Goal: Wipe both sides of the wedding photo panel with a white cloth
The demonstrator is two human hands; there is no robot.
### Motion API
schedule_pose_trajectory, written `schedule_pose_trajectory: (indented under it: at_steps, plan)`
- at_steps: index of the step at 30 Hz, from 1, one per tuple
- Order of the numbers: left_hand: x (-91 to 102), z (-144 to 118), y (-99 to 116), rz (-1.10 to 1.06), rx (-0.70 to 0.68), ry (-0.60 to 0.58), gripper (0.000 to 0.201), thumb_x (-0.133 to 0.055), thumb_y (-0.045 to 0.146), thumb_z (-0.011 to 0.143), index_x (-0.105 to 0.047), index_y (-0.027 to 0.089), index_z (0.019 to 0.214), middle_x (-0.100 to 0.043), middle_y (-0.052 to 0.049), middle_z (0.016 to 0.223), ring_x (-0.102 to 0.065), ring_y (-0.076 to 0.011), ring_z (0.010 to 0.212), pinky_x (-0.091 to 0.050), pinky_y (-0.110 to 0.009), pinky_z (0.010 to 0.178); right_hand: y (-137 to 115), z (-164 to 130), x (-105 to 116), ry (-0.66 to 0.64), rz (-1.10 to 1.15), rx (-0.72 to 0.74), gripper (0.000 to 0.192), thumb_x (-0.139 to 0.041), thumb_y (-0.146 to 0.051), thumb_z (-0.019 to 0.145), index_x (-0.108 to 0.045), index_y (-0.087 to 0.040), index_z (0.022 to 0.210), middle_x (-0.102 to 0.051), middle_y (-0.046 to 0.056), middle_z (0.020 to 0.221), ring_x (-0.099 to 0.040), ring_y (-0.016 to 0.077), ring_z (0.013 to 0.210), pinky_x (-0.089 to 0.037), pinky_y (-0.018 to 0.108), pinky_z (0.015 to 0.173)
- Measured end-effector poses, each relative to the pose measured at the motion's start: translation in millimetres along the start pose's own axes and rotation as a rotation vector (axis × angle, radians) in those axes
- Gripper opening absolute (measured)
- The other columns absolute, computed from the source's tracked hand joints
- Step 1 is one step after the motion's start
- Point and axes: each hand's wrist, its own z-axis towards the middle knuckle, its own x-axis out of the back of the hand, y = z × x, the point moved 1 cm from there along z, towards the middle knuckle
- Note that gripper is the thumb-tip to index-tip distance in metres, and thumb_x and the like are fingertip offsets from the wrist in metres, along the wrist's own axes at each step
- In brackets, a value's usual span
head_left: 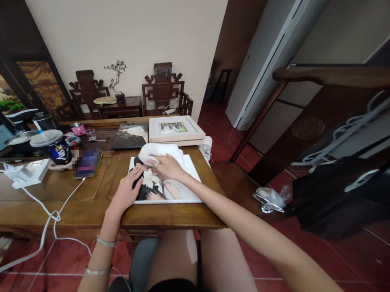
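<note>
White, likely soft cloth (160, 150) lies under our right hand (167, 166), grip unclear; our left hand (128, 187), loosely open, touches a stiff-looking photo panel (170, 191), best held edgewise.

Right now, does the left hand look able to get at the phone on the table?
Probably yes: the left hand rests on the photo print, and the phone lies further left with nothing seen standing between them; a white cable trails from the phone's near end.
</note>
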Motion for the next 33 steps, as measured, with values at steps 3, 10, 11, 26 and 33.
schedule_pose_trajectory:
  at_steps: [3,10,11,26,33]
  plan:
    - [0.1,0.0,-0.8,0.005,0.002,0.012,0.042,-0.042,0.032,0.091,-0.056,0.012,0.126,-0.051,-0.012,0.136,-0.043,-0.0236,0.129,-0.032,-0.042,0.110,-20.3,19.2,-11.6,-0.021,0.020,0.056,0.035,-0.035,-0.036,0.095,-0.067,-0.025,0.103,-0.068,0.002,0.112,-0.058,0.0226,0.108,-0.032,0.038,0.100]
    - [0.5,-0.9,2.0,-0.010,0.007,0.029,0.038,-0.042,0.030,0.091,-0.059,0.015,0.123,-0.055,-0.010,0.132,-0.048,-0.0228,0.125,-0.034,-0.041,0.108,-17.0,11.3,-14.2,-0.034,0.085,0.121,0.036,-0.034,-0.037,0.095,-0.067,-0.025,0.105,-0.067,0.001,0.115,-0.056,0.0231,0.111,-0.029,0.040,0.104]
    - [0.7,-0.9,2.5,-0.017,0.011,0.026,0.040,-0.042,0.030,0.091,-0.057,0.014,0.124,-0.054,-0.010,0.133,-0.046,-0.0225,0.127,-0.033,-0.041,0.109,-9.2,6.5,-9.8,-0.049,0.109,0.102,0.037,-0.034,-0.038,0.095,-0.066,-0.025,0.107,-0.069,0.001,0.111,-0.058,0.0231,0.109,-0.030,0.040,0.103]
    - [1.8,-0.3,3.6,-0.017,0.047,0.008,0.044,-0.041,0.033,0.091,-0.055,0.013,0.127,-0.048,-0.011,0.138,-0.041,-0.0202,0.131,-0.030,-0.040,0.111,65.8,-69.8,36.3,0.073,-0.113,0.079,0.032,-0.038,-0.033,0.093,-0.067,-0.021,0.103,-0.058,0.007,0.128,-0.049,0.0256,0.122,-0.024,0.049,0.110]
    - [0.8,0.2,3.5,-0.050,0.039,0.032,0.043,-0.034,0.030,0.093,-0.055,0.013,0.126,-0.049,-0.010,0.137,-0.042,-0.0194,0.130,-0.030,-0.041,0.111,4.4,-162.9,36.1,-0.009,-0.107,0.177,0.028,-0.042,-0.029,0.093,-0.069,-0.021,0.092,-0.051,0.010,0.135,-0.039,0.0225,0.131,-0.021,0.049,0.114]
